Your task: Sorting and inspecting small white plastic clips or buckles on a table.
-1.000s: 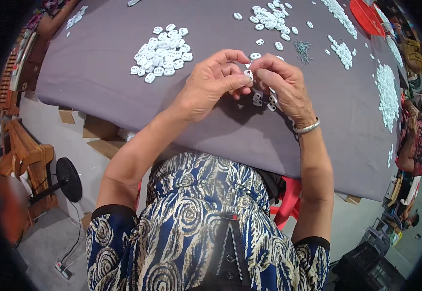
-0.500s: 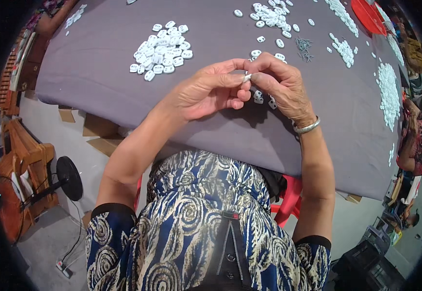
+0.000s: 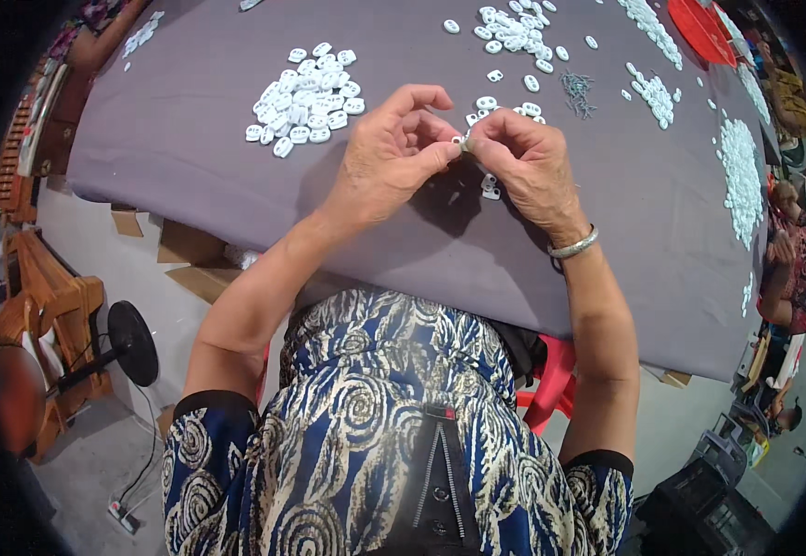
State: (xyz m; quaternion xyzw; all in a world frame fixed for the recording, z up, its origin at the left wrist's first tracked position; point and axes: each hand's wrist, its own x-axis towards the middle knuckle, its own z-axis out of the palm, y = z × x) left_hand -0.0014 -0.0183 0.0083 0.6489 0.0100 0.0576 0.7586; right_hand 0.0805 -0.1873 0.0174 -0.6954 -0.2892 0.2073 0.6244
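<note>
A small white plastic cord lock (image 3: 458, 142) is held up between my hands above the table. My right hand (image 3: 521, 162) pinches its right side between thumb and forefinger, which cover much of it. On the other side, the thumb and a bent finger of my left hand (image 3: 389, 153) close on the piece, with the left forefinger lifted away. Below my right hand lie a few loose white pieces with holes (image 3: 490, 188). Just beyond the hands are more white ovals (image 3: 486, 103). A pile of two-holed white pieces (image 3: 303, 97) sits to the left.
A small heap of thin grey springs (image 3: 578, 93) lies right of the far white pile (image 3: 519, 32). More white piles (image 3: 741, 181) run along the right of the grey-covered table (image 3: 190, 120). A red tray (image 3: 699, 32) is at the far right. A black fan (image 3: 132, 343) stands left.
My left forefinger has lifted and straightened away from the piece, and the left hand's fingers have opened somewhat. Both hands have shifted slightly left, with the piece still at the fingertips.
</note>
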